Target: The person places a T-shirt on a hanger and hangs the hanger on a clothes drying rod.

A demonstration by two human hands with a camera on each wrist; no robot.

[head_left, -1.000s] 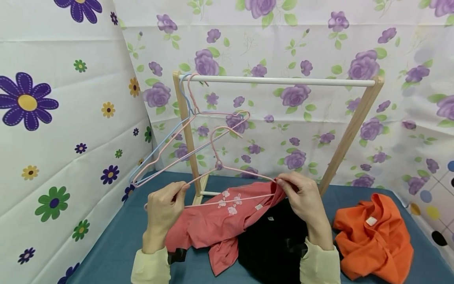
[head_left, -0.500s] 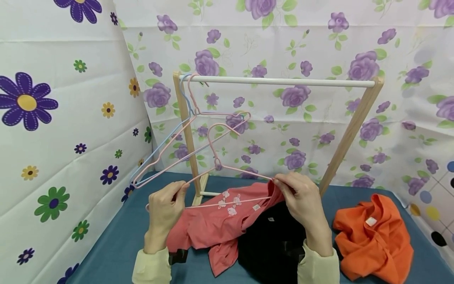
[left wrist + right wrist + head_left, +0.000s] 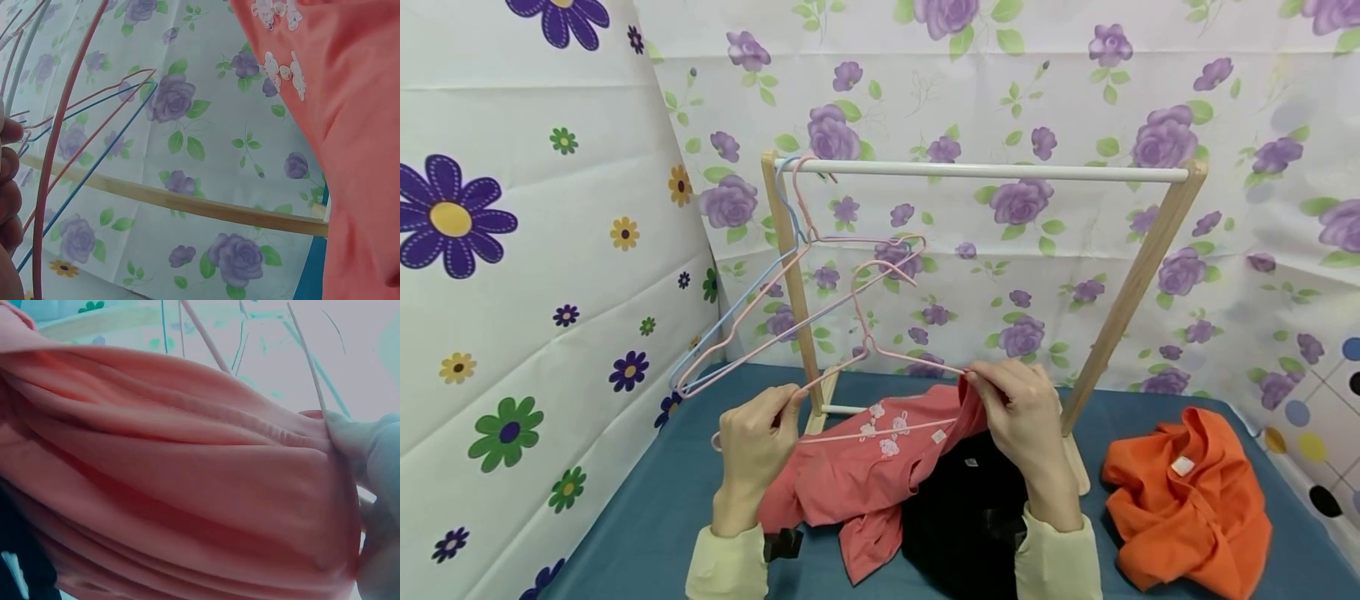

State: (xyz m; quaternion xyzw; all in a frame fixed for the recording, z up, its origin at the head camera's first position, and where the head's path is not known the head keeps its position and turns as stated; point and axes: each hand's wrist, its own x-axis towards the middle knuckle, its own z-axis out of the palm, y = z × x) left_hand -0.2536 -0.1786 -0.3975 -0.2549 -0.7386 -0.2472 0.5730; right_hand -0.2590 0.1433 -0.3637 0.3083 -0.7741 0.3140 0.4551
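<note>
The left hand's [image 3: 754, 446] grip pinches one shoulder of a thin pink wire hanger [image 3: 868, 343]; the right hand [image 3: 1018, 417] pinches the other with the edge of a coral-pink cloth garment [image 3: 850, 471], partly covering a black cloth garment [image 3: 962, 517] on the blue desk [image 3: 647, 517]; the right wrist view alone shows a gathered seam [image 3: 250, 425], the head view alone a crumpled orange garment [image 3: 1195, 508]; behind stands a white-railed wooden rack [image 3: 1000, 172]; small white tags [image 3: 938, 436] are unreadable.
</note>
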